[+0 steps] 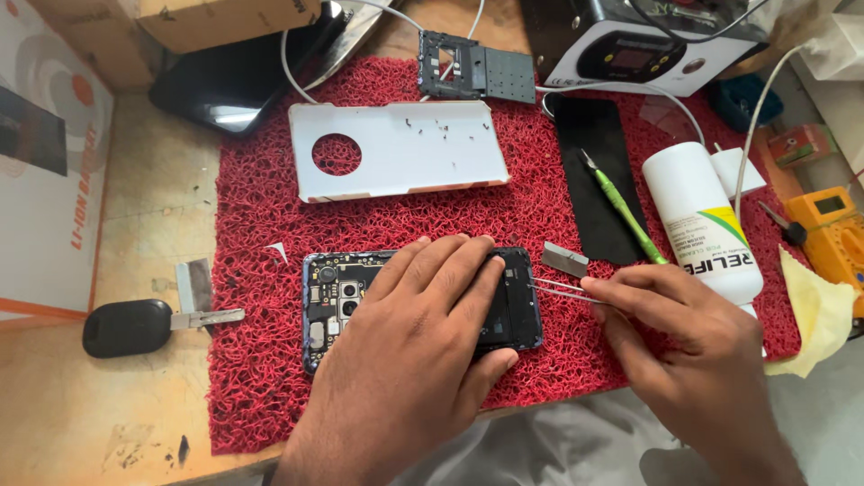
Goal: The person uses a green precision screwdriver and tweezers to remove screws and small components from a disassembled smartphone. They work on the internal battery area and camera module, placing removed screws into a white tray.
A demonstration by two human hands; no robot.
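An opened phone point(335, 301) with its circuit board bare lies on a red mesh mat point(261, 378). My left hand point(423, 342) rests flat on the phone's right half, pressing it down. My right hand point(684, 342) pinches a pair of thin metal tweezers point(562, 290), whose tips reach the phone's right edge. A small grey metal piece point(565, 259) lies just above the tweezers.
The phone's white back cover point(423, 162) with a round hole and tiny screws lies further up the mat. Nearby are a green-handled tool point(623, 211), black sheet point(598, 175), white bottle point(702, 220), yellow multimeter point(832, 234), black frame part point(477, 67), and a car key point(135, 326) at left.
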